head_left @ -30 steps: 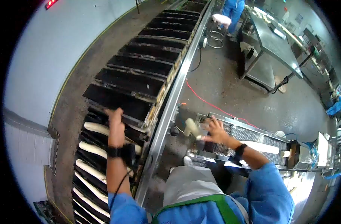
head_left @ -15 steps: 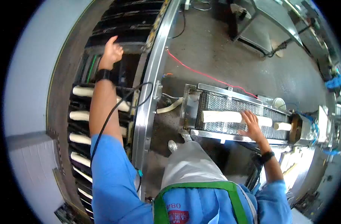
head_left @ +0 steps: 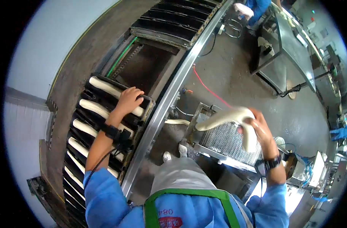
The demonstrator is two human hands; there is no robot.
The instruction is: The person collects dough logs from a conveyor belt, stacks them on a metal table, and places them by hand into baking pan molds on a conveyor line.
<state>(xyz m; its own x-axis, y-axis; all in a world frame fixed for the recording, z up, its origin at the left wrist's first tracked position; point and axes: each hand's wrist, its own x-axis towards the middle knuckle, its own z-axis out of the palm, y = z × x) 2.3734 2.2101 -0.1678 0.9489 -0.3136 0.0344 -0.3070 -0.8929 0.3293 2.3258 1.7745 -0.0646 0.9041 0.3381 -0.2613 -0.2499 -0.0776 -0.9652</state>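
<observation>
My right hand [head_left: 260, 128] grips a long roll of pale dough [head_left: 223, 117] above the mesh conveyor [head_left: 223, 138]. The roll bends over my fingers, with one end drooping and the other stretching left, blurred by motion. On the left, my left hand [head_left: 131, 99] lies palm down at the far edge of a black slotted tray [head_left: 146, 108], fingers loosely bent. Beneath and beside it is a dough strip [head_left: 107, 87] in the first slot. Several more dough strips [head_left: 90, 108] lie in the slots nearer my body, partly covered by my forearm.
A metal rail [head_left: 173, 85] runs along the tray line. Beyond a gap stand more black trays [head_left: 173, 21]. A red hose [head_left: 205, 85] crosses the wet floor. There is a steel table [head_left: 291, 57] at the upper right, with a person in blue [head_left: 259, 9] near it.
My right hand has lifted the dough roll off the mesh conveyor and carried it leftward. My left hand has come back from the gap onto the tray's far edge. The view has turned.
</observation>
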